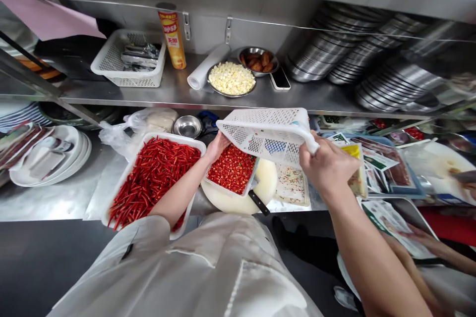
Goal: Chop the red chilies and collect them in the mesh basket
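A white perforated plastic basket (pixel 269 133) is tilted on its side over a container of chopped red chillies (pixel 232 168). My right hand (pixel 329 163) is wrapped round the basket's right rim. My left hand (pixel 218 146) is closed at the basket's left corner, its fingertips partly hidden behind it. The chilli container rests on a round pale chopping board (pixel 267 178). A knife with a black handle (pixel 259 202) lies on the board beside it, the blade mostly hidden. Left of the board, a white tub holds whole red chillies (pixel 152 173), with my left forearm across it.
On the shelf stand chopped pale pieces in a bowl (pixel 231 79), a phone (pixel 280 79), a crisps tube (pixel 171 37) and stacked metal bowls (pixel 320 44). A speckled tray (pixel 292 185) lies right of the board. Another person's arm (pixel 431 242) is at the right.
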Demonstrator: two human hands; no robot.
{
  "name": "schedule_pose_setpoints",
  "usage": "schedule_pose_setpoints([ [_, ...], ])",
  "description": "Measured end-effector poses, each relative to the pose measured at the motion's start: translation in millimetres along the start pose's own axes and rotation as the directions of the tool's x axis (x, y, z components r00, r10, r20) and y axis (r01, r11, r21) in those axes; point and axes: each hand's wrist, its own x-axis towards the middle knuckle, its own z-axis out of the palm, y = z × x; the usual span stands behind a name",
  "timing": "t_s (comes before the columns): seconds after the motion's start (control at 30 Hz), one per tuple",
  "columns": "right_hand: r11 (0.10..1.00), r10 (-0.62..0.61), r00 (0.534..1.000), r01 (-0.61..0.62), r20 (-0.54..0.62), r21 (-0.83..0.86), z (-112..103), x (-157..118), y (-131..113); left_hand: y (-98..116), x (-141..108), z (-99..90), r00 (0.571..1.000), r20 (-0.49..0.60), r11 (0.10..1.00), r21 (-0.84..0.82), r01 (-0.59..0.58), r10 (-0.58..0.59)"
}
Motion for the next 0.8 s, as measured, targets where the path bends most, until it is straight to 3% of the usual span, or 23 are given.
schedule_pose_setpoints([
  [0.1,0.994,0.108,0.994,-0.107,-0.024,0.027,5,-2,13,10,-5,4.3,0.998,0.013,0.987,0.151,-0.063,0.062],
  [0.17,0.962,0.272,0.961,-0.27,-0.045,0.049,12,-9,32,20,-18,8.4,0.99,0.063,0.91,0.389,-0.142,0.128],
  [0.27,0.815,0.565,0.825,-0.556,-0.014,0.167,36,-43,71,27,-50,17.6,0.946,0.291,0.59,0.743,-0.316,0.14],
  [0.33,0.624,0.739,0.67,-0.722,0.074,0.301,59,-83,93,23,-69,25.5,0.897,0.437,0.345,0.834,-0.431,0.065],
  [0.37,0.48,0.812,0.563,-0.795,0.156,0.371,71,-106,101,18,-76,29.6,0.882,0.47,0.236,0.854,-0.464,0.031],
  [0.47,-0.045,0.916,0.168,-0.859,0.365,0.509,106,-172,112,0,-76,41.5,0.884,0.467,-0.029,0.884,-0.467,0.002],
  [0.53,-0.277,0.888,-0.002,-0.801,0.461,0.531,123,-203,113,-8,-62,47.5,0.89,0.457,-0.135,0.882,-0.452,0.006],
  [0.57,-0.347,0.87,-0.048,-0.768,0.491,0.539,131,-214,113,-11,-52,49.8,0.893,0.449,-0.165,0.882,-0.442,0.006],
  [0.63,-0.425,0.839,-0.081,-0.714,0.538,0.556,143,-228,115,-12,-29,52.9,0.909,0.418,-0.187,0.892,-0.411,-0.006],
  [0.73,-0.476,0.805,-0.072,-0.672,0.589,0.568,161,-239,124,-6,-3,52.7,0.92,0.386,-0.172,0.904,-0.392,-0.067],
  [0.8,-0.497,0.782,-0.058,-0.658,0.62,0.566,174,-246,130,-1,-1,49.0,0.905,0.411,-0.158,0.891,-0.425,-0.113],
])
